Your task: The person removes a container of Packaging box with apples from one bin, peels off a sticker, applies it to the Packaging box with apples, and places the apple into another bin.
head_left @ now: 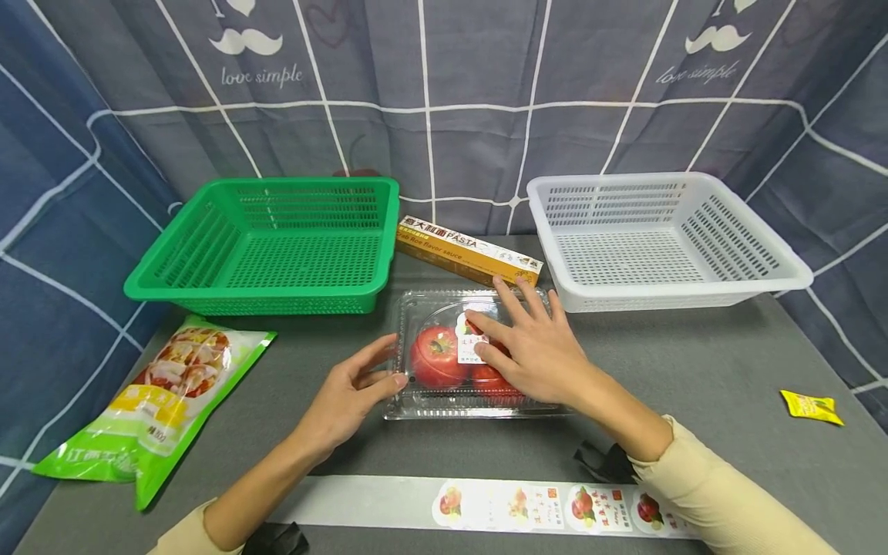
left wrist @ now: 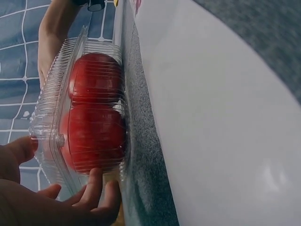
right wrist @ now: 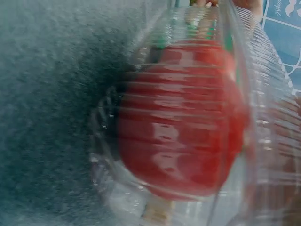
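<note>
A clear plastic clamshell box (head_left: 444,401) with red round fruits (head_left: 437,356) and a white label lies on the grey table in the middle of the head view. My right hand (head_left: 496,333) rests flat on its lid with straight, spread fingers. My left hand (head_left: 385,366) touches the box's left end, thumb at the rim and fingers loosely extended. In the left wrist view the box (left wrist: 89,127) sits just beyond the left hand (left wrist: 70,197), whose fingertips touch its near corner. The right wrist view is filled by the blurred box (right wrist: 178,127).
A green basket (head_left: 173,254) stands at the back left and a white basket (head_left: 749,254) at the back right, with a long pasta box (head_left: 468,250) between them. A green snack bag (head_left: 159,401) lies left, a yellow packet (head_left: 810,406) right. A sticker strip (head_left: 486,505) runs along the near edge.
</note>
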